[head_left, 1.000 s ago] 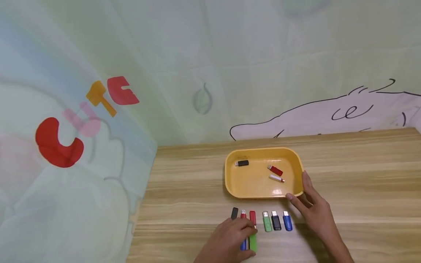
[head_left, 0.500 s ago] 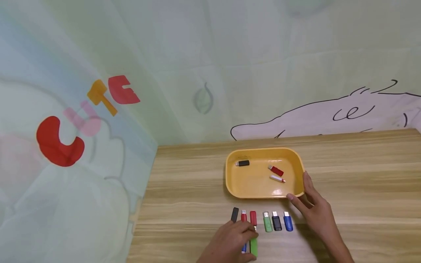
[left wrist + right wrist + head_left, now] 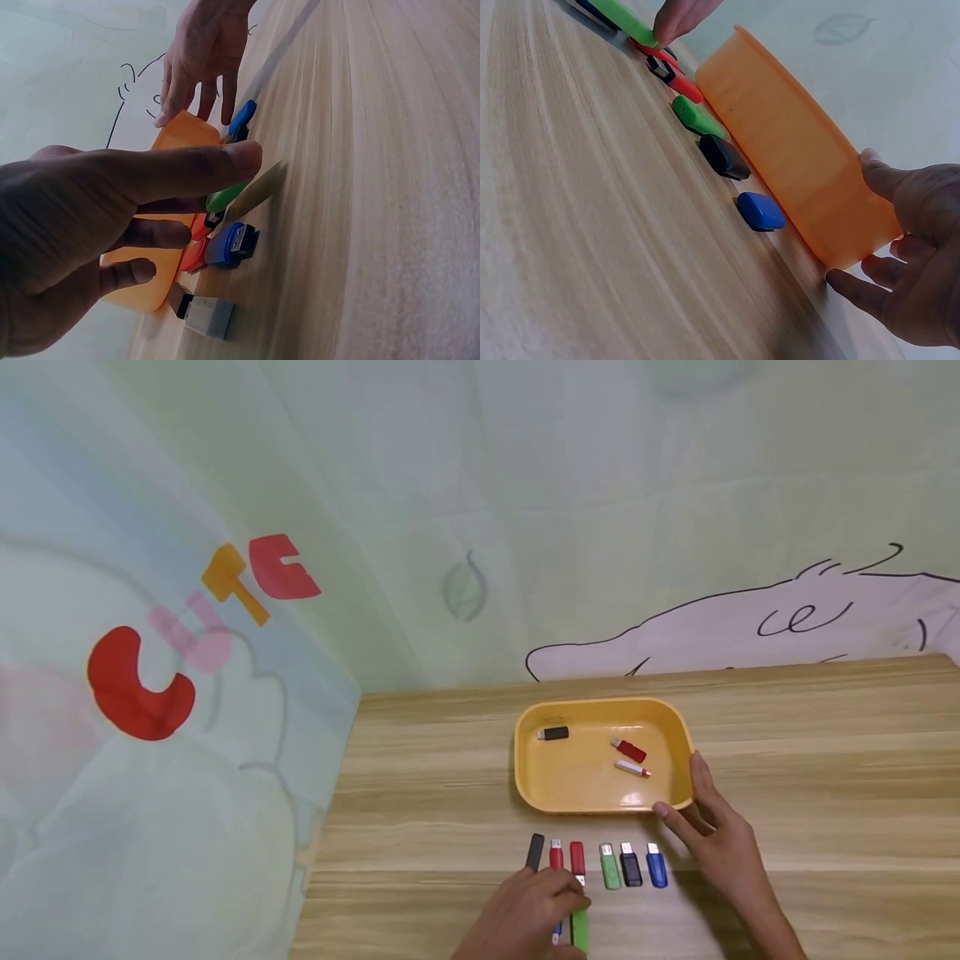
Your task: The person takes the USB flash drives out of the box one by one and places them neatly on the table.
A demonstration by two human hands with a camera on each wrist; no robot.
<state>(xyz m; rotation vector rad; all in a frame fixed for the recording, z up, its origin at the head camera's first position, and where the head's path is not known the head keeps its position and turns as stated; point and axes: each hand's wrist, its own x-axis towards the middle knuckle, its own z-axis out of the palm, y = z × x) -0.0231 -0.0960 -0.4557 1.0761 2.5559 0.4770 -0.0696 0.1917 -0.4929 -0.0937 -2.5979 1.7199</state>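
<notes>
My left hand [image 3: 517, 914] pinches a green USB stick [image 3: 580, 931] between thumb and fingers, low in the head view; the right wrist view shows the stick [image 3: 626, 21] raised off the table. Part of it is hidden behind the thumb in the left wrist view. Beside and under this hand lie a black stick [image 3: 535, 852], a red one [image 3: 556, 855] and a blue one [image 3: 557, 931]. My right hand [image 3: 723, 852] grips the near right corner of the yellow tray [image 3: 570, 785], with the thumb on its rim [image 3: 866, 154] and fingers against the side.
Inside the tray lie a black stick [image 3: 555, 733], a red stick [image 3: 630, 749] and a white one [image 3: 632, 767]. Before it are a red stick [image 3: 577, 858] and green [image 3: 611, 870], black [image 3: 631, 868] and blue [image 3: 657, 868] ones. A printed curtain [image 3: 420, 552] stands behind the table.
My left hand has shifted slightly down and to the right with the green stick, uncovering more of the red stick above it. The right hand and tray hold still.
</notes>
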